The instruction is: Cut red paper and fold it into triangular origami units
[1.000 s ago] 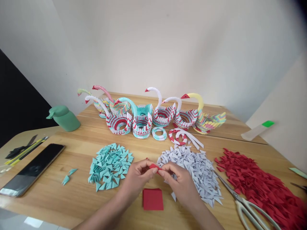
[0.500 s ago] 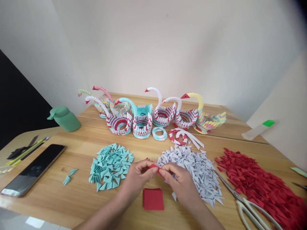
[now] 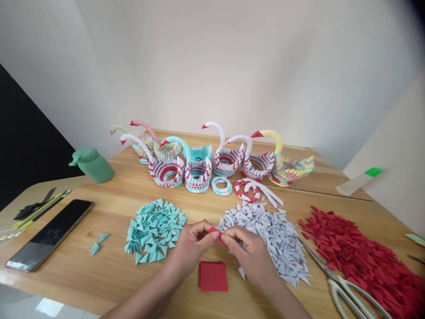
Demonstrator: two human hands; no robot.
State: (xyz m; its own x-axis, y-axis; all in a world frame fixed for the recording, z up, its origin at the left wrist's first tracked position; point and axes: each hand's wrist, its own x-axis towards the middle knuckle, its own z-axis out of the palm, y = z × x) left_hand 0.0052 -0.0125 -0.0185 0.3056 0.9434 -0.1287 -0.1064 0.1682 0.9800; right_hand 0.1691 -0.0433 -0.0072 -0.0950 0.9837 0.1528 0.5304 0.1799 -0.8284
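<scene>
Between my two hands is a small folded piece of red paper (image 3: 217, 235), pinched from both sides. My left hand (image 3: 194, 243) is closed with thumb and forefinger on its left end. On the other end, my right hand (image 3: 249, 250) grips with thumb and fingertips. Fingers cover most of the paper, so its exact fold is hidden. Just below the hands lies a stack of red paper squares (image 3: 213, 276). A pile of pale grey folded triangles (image 3: 279, 239) spreads behind and beside my right hand, and teal folded triangles (image 3: 154, 228) lie left of my left hand.
Several paper swans (image 3: 197, 173) stand at the back, with paper rings (image 3: 221, 186) before them. Red triangles (image 3: 358, 257) and scissors (image 3: 341, 281) lie at right. At left are a phone (image 3: 49, 235), a green lidded container (image 3: 94, 166) and two teal pieces (image 3: 98, 243).
The view has shifted very slightly, so the table's contents sit a little further right. Both hands keep their pinch on the red paper, with almost no visible movement.
</scene>
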